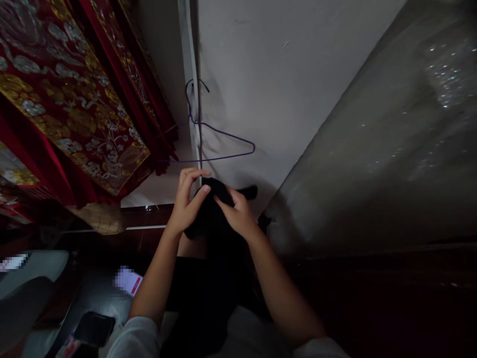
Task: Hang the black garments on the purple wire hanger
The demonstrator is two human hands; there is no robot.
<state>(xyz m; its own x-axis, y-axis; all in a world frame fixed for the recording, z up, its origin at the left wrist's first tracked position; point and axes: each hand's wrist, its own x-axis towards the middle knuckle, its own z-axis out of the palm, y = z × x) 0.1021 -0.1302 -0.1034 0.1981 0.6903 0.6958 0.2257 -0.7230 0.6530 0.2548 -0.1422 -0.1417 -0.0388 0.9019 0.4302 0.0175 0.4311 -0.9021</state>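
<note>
A black garment (212,214) hangs from both hands at the middle of the view; its kind cannot be made out in the dim light. My left hand (190,201) grips its top left edge, the thumb lying over the cloth and the forefinger stretched out past it. On the other side my right hand (238,211) is closed on the cloth with the thumb on the near side. A dark strip of it sticks out beyond the right fingers. Just above the hands, a thin purple wire hanger (227,133) hangs bare by its hook.
Behind the hanger a narrow pale upright strip (196,99) runs down the grey wall (261,59). Red cloth (85,114) with gold and silver embroidery hangs at the left. Lower left are a dark tabletop (91,286) and a grey chair (48,263). Shiny plastic sheeting (391,149) covers the right side.
</note>
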